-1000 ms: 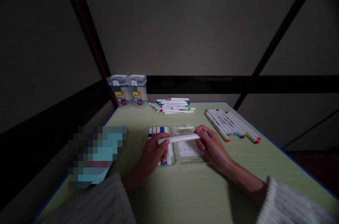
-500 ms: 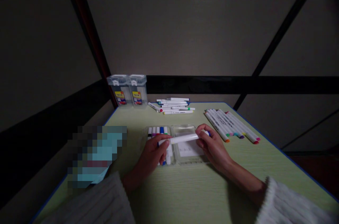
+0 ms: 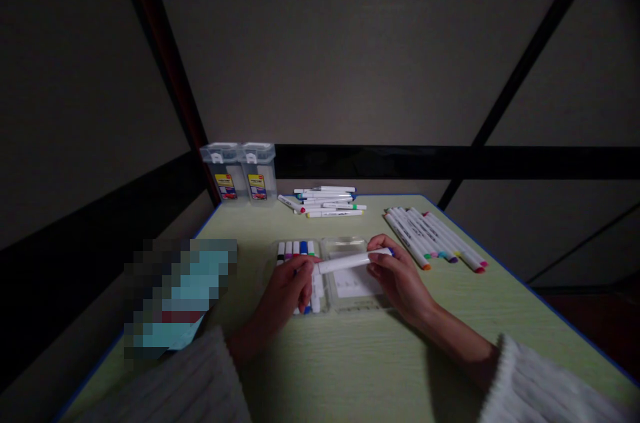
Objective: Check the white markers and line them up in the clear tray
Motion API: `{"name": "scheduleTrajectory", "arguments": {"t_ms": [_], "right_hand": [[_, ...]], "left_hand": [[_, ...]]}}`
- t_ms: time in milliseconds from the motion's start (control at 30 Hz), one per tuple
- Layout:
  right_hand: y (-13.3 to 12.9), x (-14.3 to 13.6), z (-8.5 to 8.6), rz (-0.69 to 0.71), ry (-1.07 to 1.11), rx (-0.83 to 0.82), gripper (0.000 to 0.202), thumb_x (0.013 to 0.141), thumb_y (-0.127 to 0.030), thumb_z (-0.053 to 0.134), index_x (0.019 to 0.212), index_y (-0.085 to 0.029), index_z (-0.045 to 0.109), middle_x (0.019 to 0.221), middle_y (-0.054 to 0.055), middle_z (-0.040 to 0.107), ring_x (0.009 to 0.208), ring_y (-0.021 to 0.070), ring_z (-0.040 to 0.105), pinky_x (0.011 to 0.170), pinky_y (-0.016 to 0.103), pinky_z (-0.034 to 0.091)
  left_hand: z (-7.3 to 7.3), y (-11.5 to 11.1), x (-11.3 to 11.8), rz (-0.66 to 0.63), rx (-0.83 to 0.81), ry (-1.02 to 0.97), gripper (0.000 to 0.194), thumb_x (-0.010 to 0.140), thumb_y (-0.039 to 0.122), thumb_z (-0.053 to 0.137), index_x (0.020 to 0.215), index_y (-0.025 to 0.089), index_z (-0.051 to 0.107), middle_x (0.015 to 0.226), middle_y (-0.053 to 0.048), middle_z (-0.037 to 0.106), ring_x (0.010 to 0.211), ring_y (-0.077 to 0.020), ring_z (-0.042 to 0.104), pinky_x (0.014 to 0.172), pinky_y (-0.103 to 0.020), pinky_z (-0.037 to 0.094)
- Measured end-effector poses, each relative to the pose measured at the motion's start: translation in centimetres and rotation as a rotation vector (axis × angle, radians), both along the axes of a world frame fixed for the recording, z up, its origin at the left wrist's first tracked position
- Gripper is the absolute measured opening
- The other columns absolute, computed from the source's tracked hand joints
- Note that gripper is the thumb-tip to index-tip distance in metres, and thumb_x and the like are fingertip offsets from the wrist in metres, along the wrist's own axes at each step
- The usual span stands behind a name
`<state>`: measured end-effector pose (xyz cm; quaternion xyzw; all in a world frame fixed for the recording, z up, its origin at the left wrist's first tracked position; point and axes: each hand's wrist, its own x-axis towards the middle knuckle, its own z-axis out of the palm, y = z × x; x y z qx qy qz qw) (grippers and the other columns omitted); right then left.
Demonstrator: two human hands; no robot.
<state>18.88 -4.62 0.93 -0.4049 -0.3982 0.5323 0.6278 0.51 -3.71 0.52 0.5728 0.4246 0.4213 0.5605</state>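
A white marker (image 3: 347,262) with a blue tip at its right end is held nearly level between my two hands. My left hand (image 3: 287,286) pinches its left end, which the fingers partly hide. The fingers of my right hand (image 3: 397,270) are closed round the blue-tipped end. Below the marker lies an opened clear plastic case (image 3: 330,306). Its left half holds several markers with black, purple, red, blue and green ends, partly covered by my left hand. In its right half a white sheet (image 3: 353,283) shows.
Two clear lidded boxes (image 3: 237,173) with yellow labels stand at the back left. A loose pile of markers (image 3: 330,200) lies at the back middle, and a row of markers (image 3: 433,236) at the right. On the left is a blurred light-blue item (image 3: 193,296). The table (image 3: 340,370) has blue edges.
My left fingers have curled in closer at the marker's left end. The marker tilts slightly more, its right end higher. Otherwise the view has only shifted a little.
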Motion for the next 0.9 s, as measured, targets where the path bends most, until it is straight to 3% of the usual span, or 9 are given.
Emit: {"name": "scheduleTrajectory", "arguments": {"t_ms": [167, 367, 567, 900], "right_hand": [[-0.15, -0.07, 0.09, 0.051, 0.009, 0.030, 0.011, 0.058, -0.020, 0.061, 0.064, -0.019, 0.052, 0.055, -0.005, 0.038, 0.049, 0.0087, 0.032, 0.045, 0.023, 0.022], [-0.18, -0.07, 0.12, 0.107, -0.075, 0.037, 0.012, 0.061, -0.025, 0.061, 0.063, -0.018, 0.052, 0.050, -0.005, 0.037, 0.045, 0.0083, 0.030, 0.044, 0.023, 0.018], [-0.06, 0.02, -0.07, 0.108, -0.097, 0.041, 0.012, 0.065, -0.027, 0.059, 0.064, -0.019, 0.050, 0.043, -0.007, 0.034, 0.041, 0.0076, 0.025, 0.042, 0.024, 0.014], [-0.04, -0.03, -0.29, 0.116, -0.086, 0.052, 0.010, 0.068, -0.025, 0.057, 0.064, -0.018, 0.050, 0.042, -0.009, 0.031, 0.040, 0.0063, 0.022, 0.041, 0.023, 0.012]], "left_hand": [[0.15, -0.21, 0.03, 0.053, -0.019, -0.016, 0.055, 0.071, 0.062, 0.040, 0.075, 0.010, 0.059, 0.031, 0.009, 0.034, 0.027, -0.0050, 0.030, 0.033, -0.018, 0.023], [0.66, -0.57, -0.05, 0.101, 0.007, 0.030, 0.053, 0.074, 0.062, 0.038, 0.067, 0.013, 0.058, 0.029, 0.010, 0.028, 0.027, -0.0041, 0.023, 0.034, -0.018, 0.018], [0.30, -0.21, -0.02, 0.065, 0.002, 0.021, 0.045, 0.072, 0.057, 0.043, 0.070, 0.013, 0.055, 0.030, 0.010, 0.031, 0.027, -0.0042, 0.025, 0.033, -0.017, 0.018], [0.26, -0.04, -0.04, 0.112, -0.014, -0.058, 0.034, 0.071, 0.048, 0.050, 0.079, 0.015, 0.051, 0.037, 0.011, 0.034, 0.030, -0.0030, 0.029, 0.033, -0.014, 0.019]]}}
